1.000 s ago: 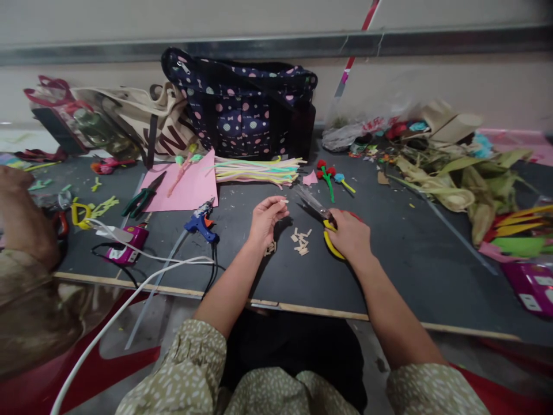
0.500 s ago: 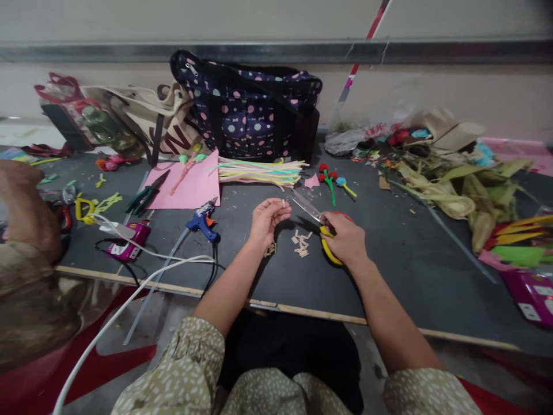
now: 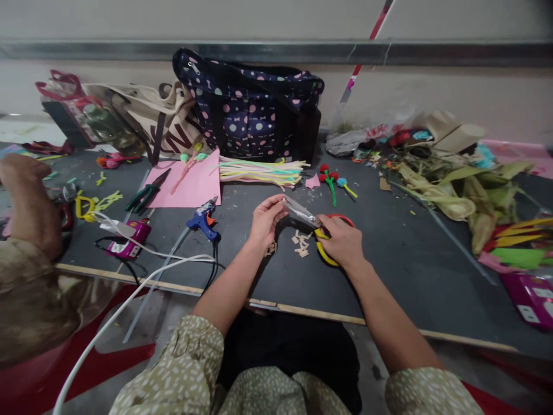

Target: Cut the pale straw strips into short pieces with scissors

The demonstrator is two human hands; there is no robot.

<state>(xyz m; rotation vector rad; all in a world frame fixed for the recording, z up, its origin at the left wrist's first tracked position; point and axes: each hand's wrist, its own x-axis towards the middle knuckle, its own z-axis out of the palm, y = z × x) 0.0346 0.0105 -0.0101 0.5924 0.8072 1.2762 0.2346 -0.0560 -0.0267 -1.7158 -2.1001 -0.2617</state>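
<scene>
My right hand (image 3: 343,241) is closed around a pair of scissors (image 3: 305,214) with red and yellow handles. The blades point left and reach the fingertips of my left hand (image 3: 266,222). My left thumb and forefinger are pinched together on a tiny pale piece, mostly hidden at the blade tips. On the table under the scissors lies a small pile of tan cut pieces (image 3: 301,245). Another little heap of tan pieces (image 3: 271,249) shows beside my left wrist, partly covered by it.
A blue glue gun (image 3: 203,220), green-handled pliers (image 3: 147,193) and a purple power strip (image 3: 129,239) with a white cable lie left. Behind are pipe cleaners (image 3: 261,173) and a dark patterned bag (image 3: 246,109). Corn husks (image 3: 458,184) lie right. Another person's arm (image 3: 30,202) rests far left.
The scissors have moved left and turned slightly, so the blade tips now meet my left fingertips. My left hand has shifted only a little.
</scene>
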